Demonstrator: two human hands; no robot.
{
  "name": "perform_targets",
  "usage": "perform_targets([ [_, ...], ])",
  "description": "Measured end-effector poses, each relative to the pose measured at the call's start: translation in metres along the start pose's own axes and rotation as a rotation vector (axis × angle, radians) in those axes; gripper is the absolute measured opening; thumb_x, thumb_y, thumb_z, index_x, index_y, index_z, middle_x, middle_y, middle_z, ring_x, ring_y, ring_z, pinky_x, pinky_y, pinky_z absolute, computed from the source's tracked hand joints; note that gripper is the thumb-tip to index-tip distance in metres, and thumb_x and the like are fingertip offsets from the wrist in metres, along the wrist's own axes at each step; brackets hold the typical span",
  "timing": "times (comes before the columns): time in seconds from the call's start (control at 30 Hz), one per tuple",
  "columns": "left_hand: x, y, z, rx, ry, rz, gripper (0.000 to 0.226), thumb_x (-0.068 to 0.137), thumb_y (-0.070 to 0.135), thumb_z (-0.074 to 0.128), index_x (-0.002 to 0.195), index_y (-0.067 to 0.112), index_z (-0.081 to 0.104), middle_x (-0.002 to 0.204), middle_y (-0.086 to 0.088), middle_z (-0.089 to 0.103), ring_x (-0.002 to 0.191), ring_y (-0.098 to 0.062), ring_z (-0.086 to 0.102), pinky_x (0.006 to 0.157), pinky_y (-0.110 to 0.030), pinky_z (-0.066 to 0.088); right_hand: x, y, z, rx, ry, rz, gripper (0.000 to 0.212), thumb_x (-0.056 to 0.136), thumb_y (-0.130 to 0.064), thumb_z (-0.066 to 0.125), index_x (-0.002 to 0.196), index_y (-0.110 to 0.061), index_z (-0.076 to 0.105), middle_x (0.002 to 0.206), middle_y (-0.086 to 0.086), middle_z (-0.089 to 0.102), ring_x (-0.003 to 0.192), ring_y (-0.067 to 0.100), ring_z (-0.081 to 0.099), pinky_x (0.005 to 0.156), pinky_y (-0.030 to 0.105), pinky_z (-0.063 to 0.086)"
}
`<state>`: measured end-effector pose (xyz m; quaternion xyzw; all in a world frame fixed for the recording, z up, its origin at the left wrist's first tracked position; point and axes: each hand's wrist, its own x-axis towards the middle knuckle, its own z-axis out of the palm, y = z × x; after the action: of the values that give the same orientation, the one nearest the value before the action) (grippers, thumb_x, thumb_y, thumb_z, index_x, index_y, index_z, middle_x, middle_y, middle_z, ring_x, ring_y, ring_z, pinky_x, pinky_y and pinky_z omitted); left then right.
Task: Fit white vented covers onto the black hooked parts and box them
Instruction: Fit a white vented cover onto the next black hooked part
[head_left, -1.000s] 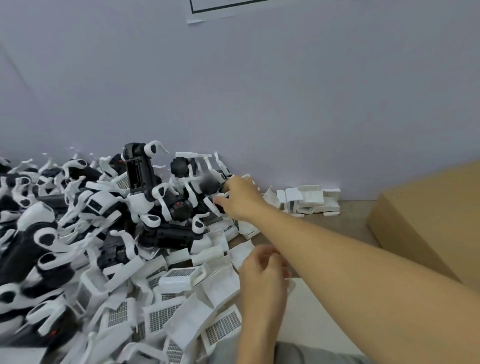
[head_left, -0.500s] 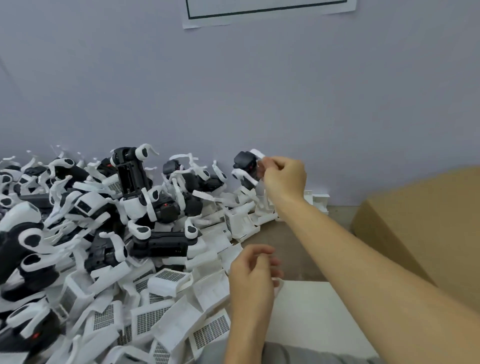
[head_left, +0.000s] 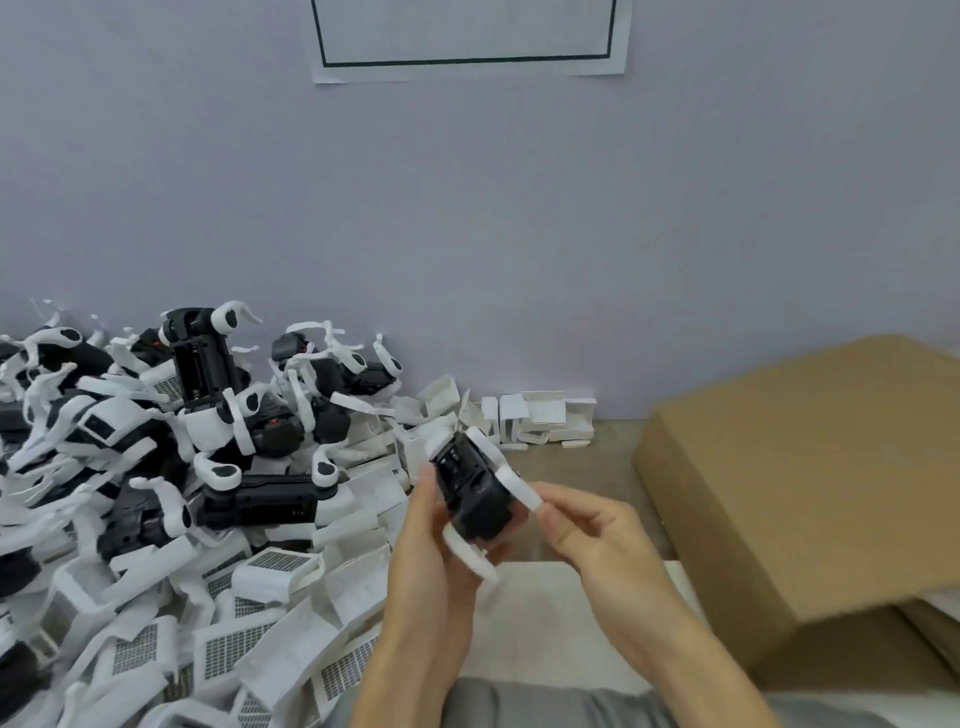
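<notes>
A black hooked part (head_left: 475, 491) with white curved hooks is held up in front of me between both hands. My left hand (head_left: 434, 551) grips it from the left and below, thumb along its side. My right hand (head_left: 587, 525) pinches one white hook on its right side. A large heap of black hooked parts (head_left: 208, 431) covers the left of the table. White vented covers (head_left: 275, 564) lie piled in front of that heap, down to the lower left.
An open cardboard box (head_left: 810, 493) with a raised flap stands at the right. A few white covers (head_left: 545, 418) sit against the wall behind my hands. A white sheet (head_left: 540, 623) lies on the table under my hands. Paper is taped on the wall above.
My right hand lifted a black hooked part out of the heap and brought it back toward me. My left hand rose and took hold of it too.
</notes>
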<state>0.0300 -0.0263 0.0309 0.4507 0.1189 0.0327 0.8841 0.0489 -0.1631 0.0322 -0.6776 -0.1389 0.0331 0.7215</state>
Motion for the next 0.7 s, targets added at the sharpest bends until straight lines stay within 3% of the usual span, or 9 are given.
perform_targets([
  [0.07, 0.0, -0.002, 0.002, -0.036, 0.013, 0.022, 0.05, 0.083, 0.045, 0.057, 0.109, 0.005, 0.073, 0.105, -0.018, 0.074, 0.088, -0.026, 0.073, 0.078, -0.038, 0.051, -0.006, 0.002, -0.001, -0.138, 0.01, -0.049, 0.033, 0.096, -0.006, 0.061, 0.093, -0.033, 0.081, 0.107, -0.019, 0.074, 0.105, -0.003, 0.065, 0.087, 0.018, 0.048],
  [0.17, 0.001, -0.004, 0.001, -0.063, 0.019, 0.125, 0.045, 0.08, 0.029, 0.064, 0.118, 0.005, 0.065, 0.111, -0.02, 0.073, 0.094, -0.026, 0.072, 0.085, -0.039, 0.053, -0.009, 0.009, -0.001, -0.345, 0.098, -0.082, 0.028, 0.097, -0.021, 0.062, 0.112, -0.043, 0.067, 0.115, -0.031, 0.066, 0.114, -0.007, 0.057, 0.094, 0.02, 0.047],
  [0.23, 0.002, -0.005, -0.001, -0.039, 0.01, 0.215, 0.041, 0.078, 0.021, 0.067, 0.117, 0.011, 0.063, 0.107, -0.017, 0.075, 0.092, -0.024, 0.074, 0.08, -0.036, 0.055, -0.012, 0.015, 0.0, -0.396, 0.096, -0.072, 0.039, 0.094, -0.028, 0.063, 0.128, -0.046, 0.055, 0.122, -0.035, 0.058, 0.122, -0.009, 0.049, 0.101, 0.025, 0.045],
  [0.33, 0.002, -0.008, 0.0, 0.085, 0.048, 0.299, 0.039, 0.074, 0.022, 0.073, 0.111, 0.012, 0.066, 0.101, -0.015, 0.077, 0.088, -0.027, 0.075, 0.076, -0.032, 0.056, -0.014, 0.02, 0.007, -0.459, -0.031, -0.044, 0.075, 0.079, -0.059, 0.064, 0.146, -0.046, 0.034, 0.136, -0.032, 0.048, 0.129, -0.012, 0.04, 0.108, 0.028, 0.041],
  [0.43, 0.002, -0.012, 0.003, 0.191, 0.041, 0.321, 0.046, 0.071, 0.029, 0.086, 0.111, 0.013, 0.07, 0.1, -0.012, 0.076, 0.075, -0.025, 0.072, 0.066, -0.031, 0.052, -0.007, 0.021, 0.019, -0.528, -0.031, -0.088, 0.077, 0.071, -0.069, 0.068, 0.139, -0.049, 0.038, 0.129, -0.027, 0.055, 0.119, -0.008, 0.052, 0.096, 0.026, 0.049],
  [0.57, 0.001, -0.018, 0.007, 0.28, -0.016, 0.316, 0.04, 0.075, 0.032, 0.08, 0.112, 0.017, 0.071, 0.101, -0.01, 0.077, 0.098, -0.027, 0.073, 0.085, -0.04, 0.054, 0.0, 0.024, 0.014, -0.478, 0.098, -0.103, 0.049, 0.067, -0.058, 0.069, 0.112, -0.041, 0.058, 0.103, -0.018, 0.066, 0.095, -0.003, 0.064, 0.077, 0.024, 0.055],
  [0.63, 0.001, -0.021, 0.009, 0.334, 0.004, 0.342, 0.036, 0.08, 0.031, 0.081, 0.111, 0.016, 0.071, 0.099, -0.008, 0.078, 0.098, -0.026, 0.074, 0.086, -0.042, 0.055, 0.001, 0.024, 0.006, -0.419, 0.07, -0.086, 0.042, 0.068, -0.052, 0.073, 0.106, -0.038, 0.062, 0.1, -0.016, 0.07, 0.093, -0.003, 0.066, 0.075, 0.02, 0.054],
  [0.7, 0.003, -0.022, 0.008, 0.312, 0.04, 0.355, 0.022, 0.09, 0.025, 0.07, 0.109, 0.015, 0.072, 0.098, -0.008, 0.078, 0.095, -0.025, 0.075, 0.081, -0.038, 0.057, 0.001, 0.023, 0.002, -0.348, 0.002, -0.05, 0.05, 0.065, -0.054, 0.075, 0.111, -0.04, 0.062, 0.103, -0.02, 0.071, 0.096, -0.003, 0.067, 0.081, 0.02, 0.053],
])
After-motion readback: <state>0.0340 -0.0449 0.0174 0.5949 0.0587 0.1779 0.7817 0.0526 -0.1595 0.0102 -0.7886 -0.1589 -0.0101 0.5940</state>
